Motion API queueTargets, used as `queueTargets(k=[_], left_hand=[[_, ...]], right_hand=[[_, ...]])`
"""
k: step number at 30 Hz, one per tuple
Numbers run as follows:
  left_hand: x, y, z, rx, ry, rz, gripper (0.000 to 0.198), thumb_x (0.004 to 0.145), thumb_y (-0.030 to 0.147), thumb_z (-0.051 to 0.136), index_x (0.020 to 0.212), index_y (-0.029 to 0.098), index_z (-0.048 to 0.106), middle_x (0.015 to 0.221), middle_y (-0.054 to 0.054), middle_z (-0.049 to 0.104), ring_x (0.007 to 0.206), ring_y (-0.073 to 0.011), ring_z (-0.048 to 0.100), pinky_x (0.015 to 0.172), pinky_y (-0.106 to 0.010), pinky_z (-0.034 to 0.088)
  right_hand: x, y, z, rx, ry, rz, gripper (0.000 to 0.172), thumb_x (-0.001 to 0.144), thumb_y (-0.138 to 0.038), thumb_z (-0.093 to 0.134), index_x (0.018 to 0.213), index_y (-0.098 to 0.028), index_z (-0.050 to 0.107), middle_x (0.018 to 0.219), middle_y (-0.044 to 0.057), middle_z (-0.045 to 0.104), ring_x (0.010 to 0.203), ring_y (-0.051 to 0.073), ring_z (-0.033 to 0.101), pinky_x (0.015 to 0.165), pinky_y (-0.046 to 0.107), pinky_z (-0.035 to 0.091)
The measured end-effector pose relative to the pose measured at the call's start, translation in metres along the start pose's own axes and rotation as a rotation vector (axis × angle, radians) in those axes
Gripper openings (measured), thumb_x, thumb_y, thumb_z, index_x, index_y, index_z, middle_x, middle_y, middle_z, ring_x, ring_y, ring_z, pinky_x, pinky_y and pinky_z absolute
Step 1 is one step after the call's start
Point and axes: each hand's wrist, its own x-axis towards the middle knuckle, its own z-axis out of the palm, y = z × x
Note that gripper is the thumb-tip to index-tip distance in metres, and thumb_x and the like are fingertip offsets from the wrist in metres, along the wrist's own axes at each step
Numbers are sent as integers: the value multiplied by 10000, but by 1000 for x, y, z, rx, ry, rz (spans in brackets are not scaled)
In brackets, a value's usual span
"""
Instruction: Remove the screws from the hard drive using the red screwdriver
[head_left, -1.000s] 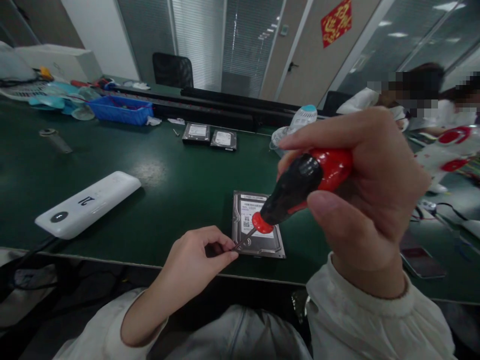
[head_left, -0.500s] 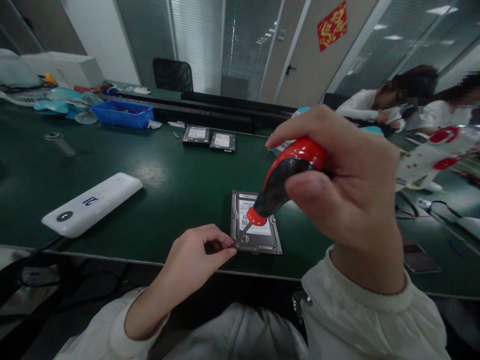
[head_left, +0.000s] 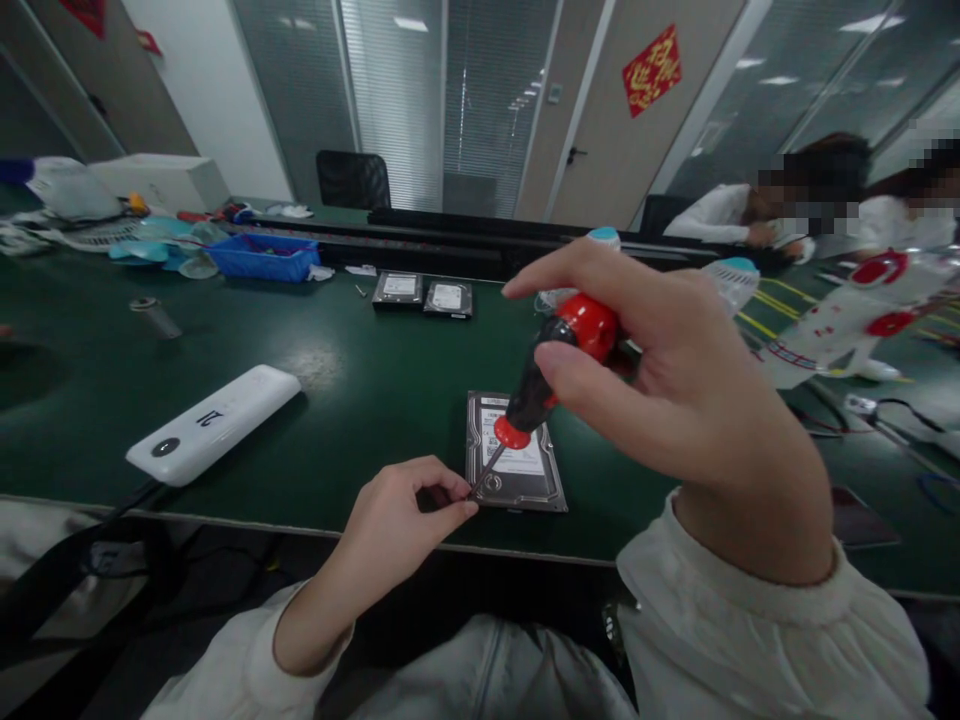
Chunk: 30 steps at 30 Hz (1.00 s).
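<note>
Head cam: green bench (head_left: 360, 380) w/ hard drive (head_left: 517, 470) flat near front edge, right hand (head_left: 675, 390) wrapped round red-black screwdriver (head_left: 559, 365) above it, left hand (head_left: 401, 520) pinched onto shaft end, so tip & anything on it are hidden.

Three hard drives lie on the bench (head_left: 360, 380): one near drive (head_left: 525, 478) and two far drives (head_left: 399, 288) (head_left: 448, 298) side by side. One screwdriver (head_left: 536, 385), one white box (head_left: 214, 425) at the left, one blue tray (head_left: 262, 257) far left, two co-workers (head_left: 720, 215) (head_left: 915, 225) far right
</note>
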Motion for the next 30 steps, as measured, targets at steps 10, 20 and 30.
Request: queueTargets(k=[10,20,30], left_hand=[[-3,-1,1,27,32,36,102,836,338,710,804,245,738,873,16,743,756,-161,644,671,-274,442],[-4,4,6,80,92,64,103,878,322,672,837,254,737,930,8,739,848,-180,678,723,-292,464],[25,24,13,184,79,12,92,882,311,680,874,240,739,961,-13,761,908,-230,696,759,-338,479]], right_hand=[[-1,0,0,-64,-6,45,275,916,-431,614,1045,-193,660,681,-26,588,519,87,443,525,271,316],[0,4,-5,35,-62,1,239,888,-293,597,1102,-188,609,734,-29,591,577,91,447,571,268,329],[7,34,-7,41,-95,-5,226,904,-273,572,1116,-203,604,667,-44,569,565,109,430,575,277,321]])
